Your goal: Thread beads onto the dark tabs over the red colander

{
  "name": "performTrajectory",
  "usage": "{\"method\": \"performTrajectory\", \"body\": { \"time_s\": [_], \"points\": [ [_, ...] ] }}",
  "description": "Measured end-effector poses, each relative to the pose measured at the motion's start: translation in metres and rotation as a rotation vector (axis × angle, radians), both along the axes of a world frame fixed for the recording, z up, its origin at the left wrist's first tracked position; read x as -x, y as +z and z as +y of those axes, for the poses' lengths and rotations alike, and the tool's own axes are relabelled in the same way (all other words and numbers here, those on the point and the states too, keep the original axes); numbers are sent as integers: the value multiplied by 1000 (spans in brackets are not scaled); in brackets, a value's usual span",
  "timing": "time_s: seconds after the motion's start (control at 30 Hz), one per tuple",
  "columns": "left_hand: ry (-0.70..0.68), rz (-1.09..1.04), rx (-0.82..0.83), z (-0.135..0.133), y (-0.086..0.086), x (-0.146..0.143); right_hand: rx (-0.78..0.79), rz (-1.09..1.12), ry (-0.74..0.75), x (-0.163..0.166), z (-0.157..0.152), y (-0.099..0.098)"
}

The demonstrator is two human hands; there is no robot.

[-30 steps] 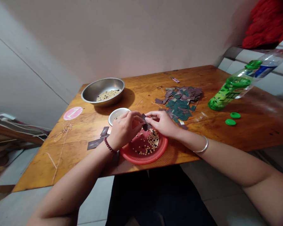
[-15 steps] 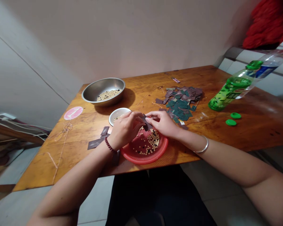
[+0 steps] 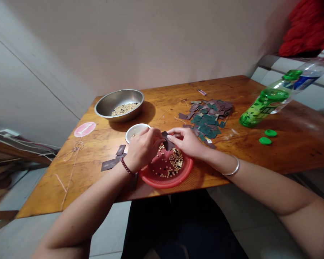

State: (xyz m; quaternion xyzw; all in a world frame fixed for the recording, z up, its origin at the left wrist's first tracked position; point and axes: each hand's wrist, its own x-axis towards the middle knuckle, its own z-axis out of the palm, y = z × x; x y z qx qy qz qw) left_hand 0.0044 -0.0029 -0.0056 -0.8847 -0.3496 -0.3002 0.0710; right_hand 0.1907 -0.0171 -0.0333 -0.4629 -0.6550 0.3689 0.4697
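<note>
A red mesh basket [image 3: 187,174] sits at the table's near edge, with pale and black beads [image 3: 176,162] scattered in it. Over its far rim, my right hand [image 3: 187,142] pinches a small dark brown sheet piece [image 3: 168,143] between thumb and fingers. My left hand [image 3: 144,147] is closed at the piece's left side, fingertips bunched; whatever they hold is hidden. Just behind the left hand stands a small white bowl [image 3: 128,133], partly covered by it, with a few beads inside. Several dark sheet pieces [image 3: 110,164] lie left of my left wrist.
A steel basin [image 3: 102,116] of beads stands at the back left. Brown and green pieces [image 3: 207,122] are heaped behind my right hand. Farther right are a green bottle [image 3: 261,108], a clear bottle [image 3: 305,77] and green caps [image 3: 265,140]. Loose string [image 3: 67,187] trails at the left.
The fingers of my left hand have drawn together at the dark piece, which now shows more fully. My right hand keeps almost the same place.
</note>
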Motion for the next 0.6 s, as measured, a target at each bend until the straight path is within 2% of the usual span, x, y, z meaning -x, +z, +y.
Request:
{"method": "performTrajectory", "body": {
  "time_s": [0.2,0.6],
  "points": [
    [-70,-8,-4,-1,0,0,-12,5,22,0,-2,1],
    [-12,-1,-11,-1,2,-1,-4,65,13,1,-1,2]
  ]
}}
